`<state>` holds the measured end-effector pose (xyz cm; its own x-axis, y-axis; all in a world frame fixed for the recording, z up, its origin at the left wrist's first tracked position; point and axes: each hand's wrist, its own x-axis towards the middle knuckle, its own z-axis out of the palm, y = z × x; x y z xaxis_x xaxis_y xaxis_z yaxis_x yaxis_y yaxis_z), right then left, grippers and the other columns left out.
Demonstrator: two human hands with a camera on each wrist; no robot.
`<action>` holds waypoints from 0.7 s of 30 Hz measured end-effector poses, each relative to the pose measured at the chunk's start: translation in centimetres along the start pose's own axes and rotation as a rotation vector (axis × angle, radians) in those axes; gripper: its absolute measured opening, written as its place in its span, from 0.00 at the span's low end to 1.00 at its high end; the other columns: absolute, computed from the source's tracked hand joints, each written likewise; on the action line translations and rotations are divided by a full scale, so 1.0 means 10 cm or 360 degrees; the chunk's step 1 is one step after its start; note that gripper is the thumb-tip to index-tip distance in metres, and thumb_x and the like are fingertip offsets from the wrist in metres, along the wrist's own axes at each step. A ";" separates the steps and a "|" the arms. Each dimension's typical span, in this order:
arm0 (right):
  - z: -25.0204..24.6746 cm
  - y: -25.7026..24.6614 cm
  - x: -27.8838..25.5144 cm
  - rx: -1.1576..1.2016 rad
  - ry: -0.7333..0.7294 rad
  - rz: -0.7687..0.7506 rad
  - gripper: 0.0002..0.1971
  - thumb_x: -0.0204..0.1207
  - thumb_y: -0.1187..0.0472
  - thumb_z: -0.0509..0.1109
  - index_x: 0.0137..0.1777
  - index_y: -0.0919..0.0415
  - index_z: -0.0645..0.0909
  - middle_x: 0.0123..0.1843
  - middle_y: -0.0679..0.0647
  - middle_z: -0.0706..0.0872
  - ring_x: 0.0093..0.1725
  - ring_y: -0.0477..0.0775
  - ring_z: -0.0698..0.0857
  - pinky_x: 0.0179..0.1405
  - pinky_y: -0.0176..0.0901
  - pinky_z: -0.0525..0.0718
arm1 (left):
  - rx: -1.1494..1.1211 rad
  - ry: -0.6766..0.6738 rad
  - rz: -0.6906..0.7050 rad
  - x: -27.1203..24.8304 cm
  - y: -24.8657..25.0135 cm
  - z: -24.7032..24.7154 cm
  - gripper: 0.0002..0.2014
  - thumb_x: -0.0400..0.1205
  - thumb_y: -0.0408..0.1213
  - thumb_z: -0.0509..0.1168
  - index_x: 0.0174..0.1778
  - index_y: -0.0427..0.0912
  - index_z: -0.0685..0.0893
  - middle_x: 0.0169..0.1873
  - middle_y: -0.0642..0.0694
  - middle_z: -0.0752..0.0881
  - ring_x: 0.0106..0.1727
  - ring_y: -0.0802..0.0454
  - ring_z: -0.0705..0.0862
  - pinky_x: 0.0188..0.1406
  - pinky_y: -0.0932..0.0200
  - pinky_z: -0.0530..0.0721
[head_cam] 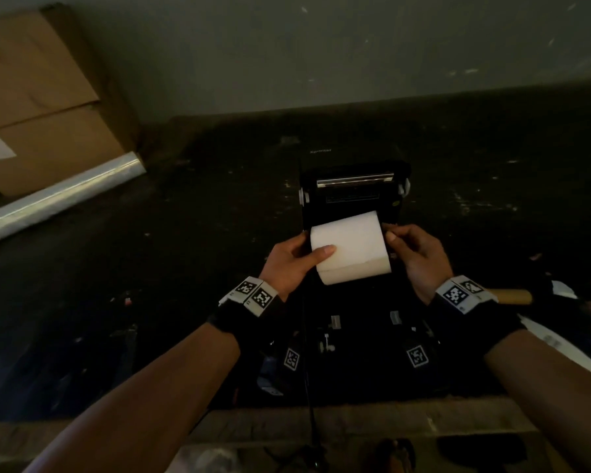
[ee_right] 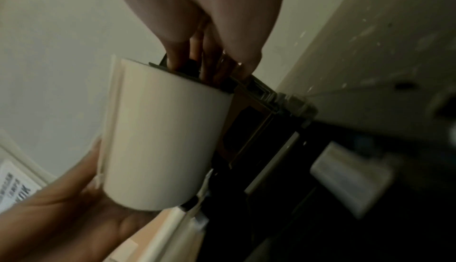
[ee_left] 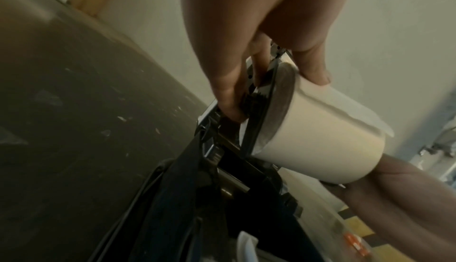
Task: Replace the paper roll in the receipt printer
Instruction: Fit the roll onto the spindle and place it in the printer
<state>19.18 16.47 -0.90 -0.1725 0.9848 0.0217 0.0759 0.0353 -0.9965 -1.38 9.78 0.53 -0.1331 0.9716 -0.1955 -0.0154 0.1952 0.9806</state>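
Note:
A white paper roll (head_cam: pixel 350 249) hangs over the open black receipt printer (head_cam: pixel 354 196), whose lid stands up at the back with its metal tear bar (head_cam: pixel 355 180) showing. My left hand (head_cam: pixel 296 261) grips the roll's left end, thumb across its front. My right hand (head_cam: pixel 415 254) holds the roll's right end, with its fingers at the printer's side edge. In the left wrist view the roll (ee_left: pixel 318 139) sits just above the printer bay (ee_left: pixel 237 160). The right wrist view shows the roll (ee_right: pixel 162 137) with a loose flap along one side.
The printer stands on a dark, speckled table (head_cam: pixel 151 268). Cardboard boxes (head_cam: pixel 41 107) and a clear film roll (head_cam: pixel 58 196) lie at the far left. A brown cardboard core (head_cam: pixel 512 296) and white papers (head_cam: pixel 556 346) lie at the right. A cable (head_cam: pixel 307 370) runs toward me.

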 end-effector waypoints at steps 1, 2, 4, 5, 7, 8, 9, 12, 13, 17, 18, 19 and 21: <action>-0.02 -0.01 0.02 -0.0058 -0.0003 -0.0023 0.12 0.76 0.63 0.67 0.37 0.45 0.83 0.51 0.53 0.87 0.67 0.59 0.78 0.73 0.65 0.70 | 0.0033 0.0001 0.0009 0.00 0.01 0.00 0.23 0.76 0.38 0.71 0.68 0.43 0.80 0.62 0.44 0.86 0.61 0.53 0.85 0.67 0.50 0.81; -0.05 -0.02 0.04 -0.0140 -0.0011 -0.0045 0.10 0.76 0.63 0.67 0.38 0.47 0.82 0.51 0.56 0.87 0.66 0.60 0.79 0.72 0.64 0.71 | 0.0054 -0.0006 0.0018 0.01 0.01 0.01 0.23 0.76 0.39 0.71 0.69 0.43 0.79 0.62 0.46 0.86 0.61 0.54 0.84 0.66 0.52 0.81; -0.09 0.00 0.08 -0.0327 -0.0055 -0.0067 0.06 0.76 0.63 0.68 0.41 0.51 0.83 0.56 0.64 0.86 0.69 0.63 0.78 0.73 0.63 0.70 | 0.0071 -0.0016 0.0020 0.03 -0.01 0.04 0.24 0.76 0.39 0.71 0.69 0.44 0.79 0.60 0.47 0.85 0.61 0.54 0.84 0.67 0.52 0.81; -0.12 0.01 0.10 -0.0397 -0.0078 -0.0072 0.05 0.76 0.64 0.68 0.44 0.53 0.84 0.59 0.66 0.86 0.70 0.63 0.76 0.73 0.62 0.70 | 0.0077 -0.0010 0.0023 0.04 -0.04 0.05 0.24 0.76 0.39 0.71 0.69 0.45 0.79 0.59 0.48 0.86 0.62 0.54 0.84 0.68 0.51 0.80; -0.17 0.04 0.13 -0.0505 -0.0126 -0.0071 0.07 0.75 0.64 0.68 0.50 0.59 0.85 0.61 0.67 0.85 0.71 0.63 0.76 0.74 0.59 0.69 | 0.0115 0.0012 0.0045 0.07 -0.09 0.08 0.24 0.73 0.42 0.74 0.66 0.49 0.81 0.58 0.51 0.87 0.62 0.53 0.84 0.69 0.47 0.80; -0.20 0.04 0.14 -0.0580 -0.0159 -0.0079 0.08 0.75 0.64 0.68 0.53 0.61 0.85 0.62 0.66 0.85 0.70 0.61 0.77 0.74 0.57 0.70 | 0.0154 0.0021 0.0066 0.08 -0.12 0.09 0.26 0.70 0.47 0.75 0.65 0.53 0.82 0.59 0.51 0.87 0.63 0.53 0.84 0.69 0.46 0.80; -0.22 0.04 0.15 -0.0666 -0.0199 -0.0090 0.10 0.75 0.64 0.69 0.55 0.62 0.84 0.62 0.65 0.85 0.68 0.60 0.79 0.73 0.53 0.71 | 0.0201 0.0034 0.0084 0.11 -0.15 0.09 0.28 0.67 0.52 0.76 0.64 0.56 0.82 0.60 0.52 0.87 0.64 0.53 0.84 0.69 0.45 0.79; -0.27 0.01 0.15 -0.0870 -0.0313 -0.0107 0.15 0.73 0.68 0.70 0.60 0.63 0.81 0.59 0.61 0.87 0.59 0.55 0.83 0.64 0.42 0.75 | 0.0361 0.0047 0.0116 0.17 -0.23 0.08 0.37 0.62 0.61 0.75 0.68 0.59 0.78 0.64 0.52 0.85 0.66 0.54 0.82 0.71 0.45 0.78; -0.27 0.01 0.15 -0.0922 -0.0338 -0.0118 0.16 0.72 0.69 0.70 0.60 0.63 0.81 0.58 0.60 0.87 0.57 0.53 0.84 0.62 0.39 0.75 | 0.0433 0.0039 0.0126 0.17 -0.24 0.08 0.39 0.62 0.63 0.74 0.70 0.59 0.76 0.65 0.52 0.84 0.67 0.54 0.81 0.71 0.46 0.78; -0.28 0.04 0.16 -0.1178 -0.0347 -0.0200 0.13 0.71 0.71 0.71 0.56 0.67 0.82 0.55 0.63 0.89 0.53 0.55 0.85 0.48 0.24 0.69 | 0.0732 0.0005 0.0178 0.15 -0.26 0.09 0.37 0.69 0.60 0.71 0.75 0.58 0.71 0.68 0.50 0.83 0.68 0.54 0.80 0.71 0.51 0.77; -0.28 0.06 0.17 -0.1226 -0.0355 -0.0215 0.12 0.71 0.71 0.70 0.55 0.68 0.83 0.53 0.64 0.89 0.53 0.56 0.86 0.45 0.24 0.69 | 0.0765 0.0007 0.0185 0.15 -0.28 0.09 0.35 0.71 0.57 0.71 0.76 0.57 0.71 0.68 0.50 0.83 0.68 0.54 0.80 0.71 0.55 0.76; -0.28 0.08 0.17 -0.1275 -0.0370 -0.0229 0.11 0.71 0.71 0.70 0.53 0.68 0.83 0.52 0.64 0.89 0.53 0.58 0.86 0.44 0.25 0.69 | 0.0783 0.0014 0.0184 0.14 -0.30 0.10 0.34 0.73 0.54 0.71 0.76 0.55 0.71 0.68 0.50 0.83 0.68 0.54 0.80 0.70 0.60 0.75; -0.27 0.16 0.16 -0.1372 -0.0387 -0.0245 0.09 0.70 0.71 0.69 0.51 0.68 0.83 0.50 0.65 0.89 0.51 0.61 0.87 0.44 0.30 0.71 | 0.0820 0.0033 0.0186 0.14 -0.32 0.13 0.33 0.74 0.50 0.71 0.76 0.54 0.71 0.67 0.50 0.82 0.68 0.56 0.79 0.64 0.69 0.72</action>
<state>21.66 18.60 -2.21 -0.4366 0.8990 0.0345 0.7263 0.3748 -0.5762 -0.24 10.63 -2.93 -0.1246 0.9890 -0.0796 0.4894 0.1311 0.8622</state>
